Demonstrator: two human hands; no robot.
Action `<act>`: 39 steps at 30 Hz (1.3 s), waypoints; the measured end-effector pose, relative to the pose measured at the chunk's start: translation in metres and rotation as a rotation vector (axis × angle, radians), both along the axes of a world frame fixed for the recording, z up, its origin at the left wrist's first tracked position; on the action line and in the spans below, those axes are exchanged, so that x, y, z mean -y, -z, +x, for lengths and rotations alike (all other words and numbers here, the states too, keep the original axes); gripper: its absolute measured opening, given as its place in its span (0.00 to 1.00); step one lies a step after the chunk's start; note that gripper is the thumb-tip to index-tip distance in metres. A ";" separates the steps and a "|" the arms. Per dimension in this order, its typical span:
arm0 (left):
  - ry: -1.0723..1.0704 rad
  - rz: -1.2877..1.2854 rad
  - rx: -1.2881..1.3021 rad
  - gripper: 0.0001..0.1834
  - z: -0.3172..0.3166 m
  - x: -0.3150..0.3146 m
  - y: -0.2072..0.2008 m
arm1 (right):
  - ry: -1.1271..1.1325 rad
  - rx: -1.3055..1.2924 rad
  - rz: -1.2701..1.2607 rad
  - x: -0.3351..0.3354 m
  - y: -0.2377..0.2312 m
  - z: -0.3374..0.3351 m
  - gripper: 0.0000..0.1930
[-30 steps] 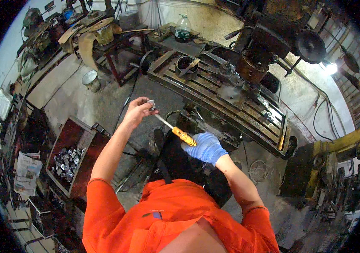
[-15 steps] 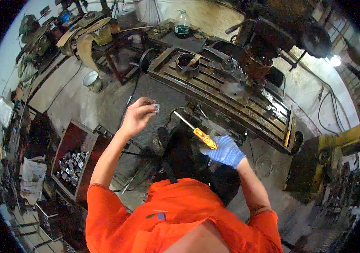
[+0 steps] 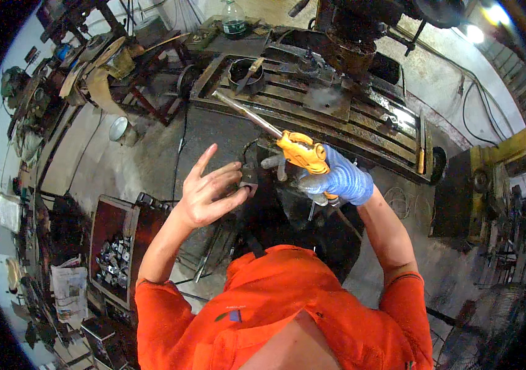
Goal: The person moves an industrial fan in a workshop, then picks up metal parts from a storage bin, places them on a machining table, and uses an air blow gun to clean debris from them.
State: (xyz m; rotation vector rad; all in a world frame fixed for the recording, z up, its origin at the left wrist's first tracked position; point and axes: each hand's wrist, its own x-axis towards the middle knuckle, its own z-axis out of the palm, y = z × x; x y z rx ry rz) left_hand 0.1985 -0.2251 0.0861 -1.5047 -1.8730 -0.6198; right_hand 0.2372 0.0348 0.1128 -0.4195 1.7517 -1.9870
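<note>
My bare left hand (image 3: 210, 191) pinches a small squared metal block (image 3: 249, 179) between thumb and fingers, its index finger stretched out. A blue glove with grey fingertips covers my right hand (image 3: 340, 179). In it is a yellow air blow gun (image 3: 303, 152), whose long metal nozzle points up and to the left, over the front edge of the machine table. The block lies below and left of the gun, apart from it. The gloved palm hides part of the gun's handle.
Ahead stands a slotted machine table (image 3: 361, 135) bearing a round black pot (image 3: 238, 83) with a brush (image 3: 252, 71) in it. A wooden bin (image 3: 99, 228) of small metal blocks (image 3: 114, 259) is at my left. Beyond it sits a metal bucket (image 3: 121, 131) on the floor.
The blow gun has swung up and left and now shows more from the side. My left hand has turned and come slightly lower, with the block and the index finger extended.
</note>
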 end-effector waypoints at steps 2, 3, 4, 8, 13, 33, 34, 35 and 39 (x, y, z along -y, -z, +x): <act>-0.005 0.023 0.005 0.12 0.005 -0.003 -0.002 | 0.006 0.075 -0.074 0.000 0.001 0.005 0.19; 0.002 0.028 0.003 0.12 0.006 -0.004 -0.002 | 0.017 0.114 -0.104 0.001 0.000 0.008 0.21; 0.008 0.034 0.001 0.12 0.006 -0.004 -0.001 | 0.028 0.152 -0.134 0.001 -0.001 0.011 0.23; 0.053 -0.004 0.009 0.13 0.009 -0.013 0.000 | -0.057 0.327 -0.292 0.007 0.006 0.018 0.28; 0.039 -0.001 0.084 0.08 0.010 -0.017 -0.003 | 0.050 0.358 -0.304 0.007 0.010 0.022 0.40; 0.071 -0.071 0.057 0.06 -0.003 -0.045 -0.003 | 0.033 0.038 -0.065 -0.013 0.027 0.022 0.17; 0.070 -0.080 0.066 0.07 -0.003 -0.047 -0.004 | 0.031 0.079 -0.067 -0.014 0.021 0.024 0.17; 0.082 -0.082 0.077 0.08 -0.003 -0.049 -0.006 | 0.026 0.091 -0.074 -0.016 0.023 0.025 0.17; 0.099 -0.114 0.109 0.09 -0.002 -0.056 -0.002 | 0.036 0.119 -0.033 -0.021 0.028 0.027 0.17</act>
